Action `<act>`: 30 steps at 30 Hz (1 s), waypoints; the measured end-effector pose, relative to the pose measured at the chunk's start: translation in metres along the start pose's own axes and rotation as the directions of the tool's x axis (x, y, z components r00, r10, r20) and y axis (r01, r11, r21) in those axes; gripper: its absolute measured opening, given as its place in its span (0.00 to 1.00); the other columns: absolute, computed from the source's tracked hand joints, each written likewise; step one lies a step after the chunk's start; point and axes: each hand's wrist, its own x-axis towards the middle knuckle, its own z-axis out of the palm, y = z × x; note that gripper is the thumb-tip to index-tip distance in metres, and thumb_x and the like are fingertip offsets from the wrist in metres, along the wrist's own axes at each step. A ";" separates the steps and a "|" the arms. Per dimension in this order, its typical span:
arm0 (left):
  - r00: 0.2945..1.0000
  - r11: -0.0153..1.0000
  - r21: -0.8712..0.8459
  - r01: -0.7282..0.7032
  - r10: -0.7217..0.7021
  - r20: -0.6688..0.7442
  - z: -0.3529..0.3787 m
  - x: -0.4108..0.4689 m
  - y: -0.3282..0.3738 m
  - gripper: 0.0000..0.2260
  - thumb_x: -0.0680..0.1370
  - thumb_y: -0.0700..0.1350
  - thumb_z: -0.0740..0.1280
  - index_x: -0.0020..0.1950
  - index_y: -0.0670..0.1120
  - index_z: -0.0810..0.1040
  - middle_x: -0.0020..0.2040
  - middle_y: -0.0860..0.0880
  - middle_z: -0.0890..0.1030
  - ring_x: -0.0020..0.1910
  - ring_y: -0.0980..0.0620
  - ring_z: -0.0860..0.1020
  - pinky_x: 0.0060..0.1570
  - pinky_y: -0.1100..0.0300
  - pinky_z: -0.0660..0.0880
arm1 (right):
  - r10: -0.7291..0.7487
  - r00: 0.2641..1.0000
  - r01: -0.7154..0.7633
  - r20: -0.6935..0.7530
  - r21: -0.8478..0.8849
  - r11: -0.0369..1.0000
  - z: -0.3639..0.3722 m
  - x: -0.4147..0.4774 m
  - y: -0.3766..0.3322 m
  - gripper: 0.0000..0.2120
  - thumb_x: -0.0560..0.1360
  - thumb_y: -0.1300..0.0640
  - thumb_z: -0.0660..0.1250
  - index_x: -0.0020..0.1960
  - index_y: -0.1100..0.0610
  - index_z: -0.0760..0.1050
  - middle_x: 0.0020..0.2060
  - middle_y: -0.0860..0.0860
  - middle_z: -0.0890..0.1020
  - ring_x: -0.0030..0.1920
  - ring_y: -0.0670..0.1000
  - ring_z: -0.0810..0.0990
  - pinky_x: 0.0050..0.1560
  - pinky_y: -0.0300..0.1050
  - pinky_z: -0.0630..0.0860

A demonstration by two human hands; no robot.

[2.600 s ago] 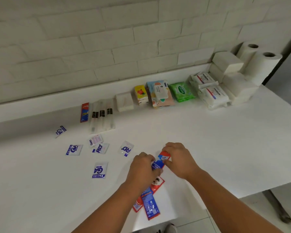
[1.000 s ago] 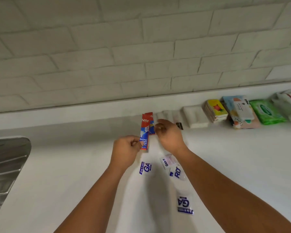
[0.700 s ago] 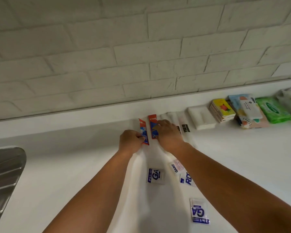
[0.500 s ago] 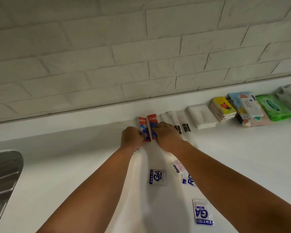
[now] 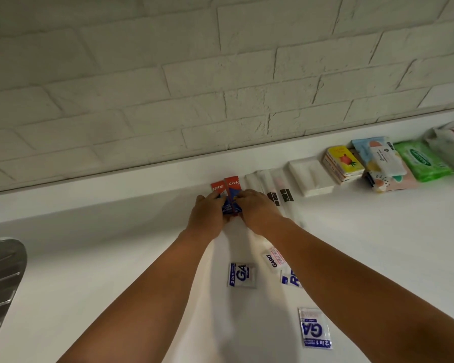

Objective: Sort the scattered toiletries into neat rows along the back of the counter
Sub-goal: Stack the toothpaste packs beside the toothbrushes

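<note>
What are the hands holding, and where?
Left hand covers the left toothpaste sachet at its lower end, right hand the right sachet; gripping or pressing, unclear.

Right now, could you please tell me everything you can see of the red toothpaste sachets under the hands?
Two glossy sachets, red at the top and blue lower down with white lettering, lie flat side by side at the back of the counter, left of clear long packets. The left hand and right hand rest on their near halves, hiding them; whether the fingers pinch or press is unclear.
</note>
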 end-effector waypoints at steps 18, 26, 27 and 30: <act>0.997 0.993 -0.098 0.072 -0.073 -0.014 -0.011 -0.011 0.019 0.23 0.79 0.48 0.68 0.74 0.47 0.70 0.74 0.48 0.70 0.63 0.42 0.70 0.63 0.54 0.70 | 0.053 0.992 -0.033 -0.113 0.172 0.985 -0.021 -0.035 0.003 0.17 0.79 0.58 0.63 0.66 0.57 0.75 0.66 0.55 0.75 0.67 0.56 0.70 0.66 0.49 0.70; 0.960 0.954 -0.211 -0.215 0.166 -0.226 -0.011 -0.050 0.101 0.16 0.75 0.35 0.66 0.61 0.44 0.81 0.58 0.46 0.81 0.56 0.44 0.78 0.58 0.54 0.75 | 0.147 0.973 -0.098 -0.180 0.259 0.961 -0.054 -0.121 0.037 0.16 0.77 0.59 0.64 0.64 0.57 0.77 0.64 0.54 0.77 0.65 0.55 0.73 0.63 0.46 0.71; 0.949 0.946 -0.214 -0.242 0.186 -0.254 -0.011 -0.059 0.117 0.16 0.75 0.34 0.65 0.60 0.44 0.81 0.58 0.45 0.81 0.56 0.44 0.78 0.58 0.56 0.73 | 0.170 0.969 -0.118 -0.181 0.268 0.956 -0.058 -0.136 0.045 0.16 0.78 0.59 0.63 0.65 0.56 0.77 0.66 0.53 0.76 0.67 0.53 0.71 0.64 0.44 0.69; 0.951 0.940 -0.249 -0.234 0.169 -0.258 -0.007 -0.082 0.160 0.15 0.78 0.37 0.68 0.63 0.46 0.80 0.64 0.47 0.79 0.63 0.46 0.73 0.63 0.62 0.65 | 0.203 0.964 -0.154 -0.174 0.261 0.953 -0.068 -0.179 0.072 0.17 0.81 0.58 0.60 0.68 0.56 0.74 0.70 0.51 0.72 0.71 0.50 0.68 0.68 0.38 0.62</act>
